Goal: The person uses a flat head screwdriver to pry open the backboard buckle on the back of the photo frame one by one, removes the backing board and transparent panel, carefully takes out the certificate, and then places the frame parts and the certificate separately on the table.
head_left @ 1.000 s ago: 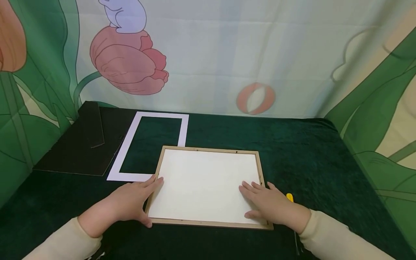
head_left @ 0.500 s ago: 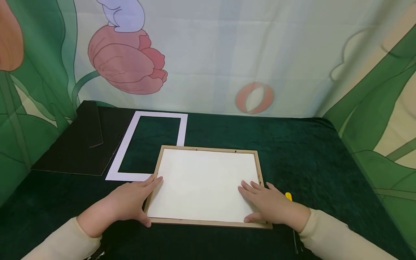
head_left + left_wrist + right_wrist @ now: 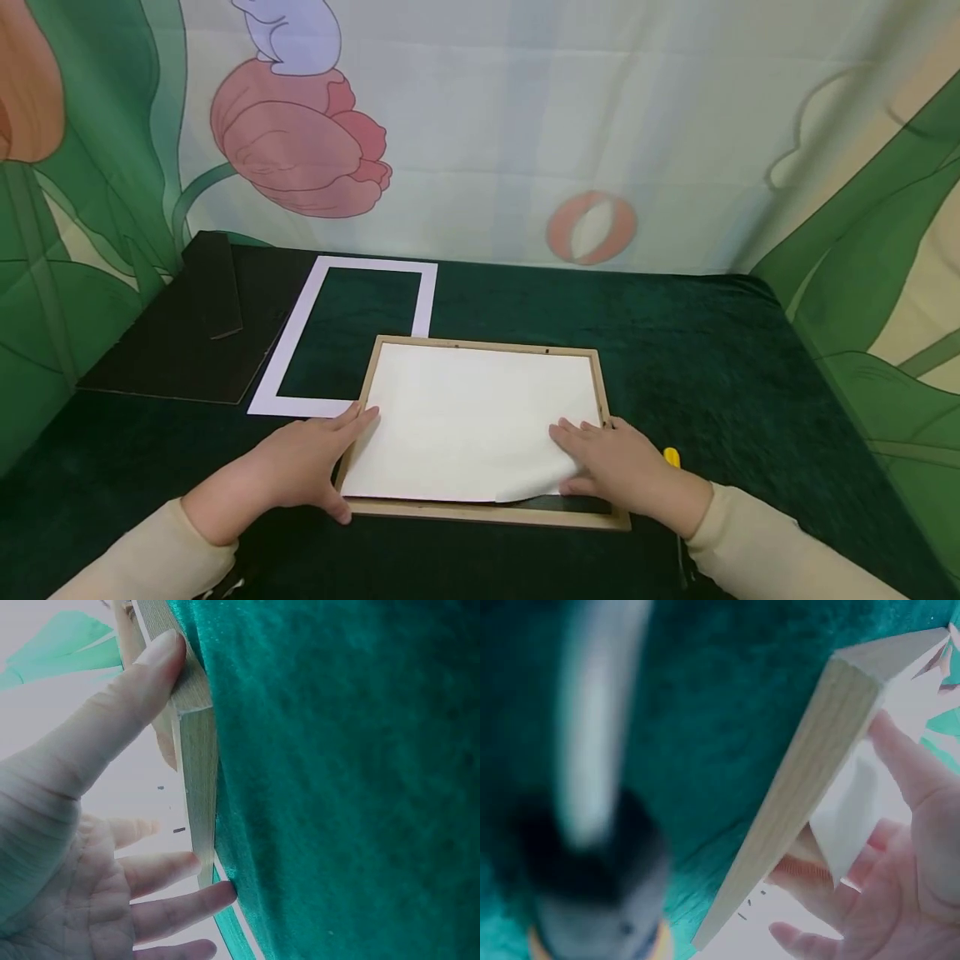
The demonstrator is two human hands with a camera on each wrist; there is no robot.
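A wooden picture frame (image 3: 480, 512) lies flat in front of me with a white sheet (image 3: 472, 417) inside it. My left hand (image 3: 303, 467) rests at the frame's left side, fingertips over the edge and thumb at the near corner. In the left wrist view its fingers (image 3: 161, 866) are extended and spread. My right hand (image 3: 618, 462) lies over the frame's right side, fingertips on the sheet. The sheet's near right corner bends up beside the thumb, baring a dark strip (image 3: 562, 503) along the near edge. In the right wrist view the bent sheet (image 3: 847, 817) shows between thumb and fingers.
A white mat border (image 3: 288, 358) lies partly under the frame's far left corner. Left of it is a black backing board (image 3: 161, 350) with a stand flap (image 3: 213, 287). A yellow-handled tool (image 3: 671, 457) with a thin metal shaft lies beside the right wrist. Green cloth (image 3: 712, 350) covers the table.
The sheet's near right part has come up and shifted away from the frame's near edge, showing a dark strip. My right hand has moved slightly; the left has stayed in place.
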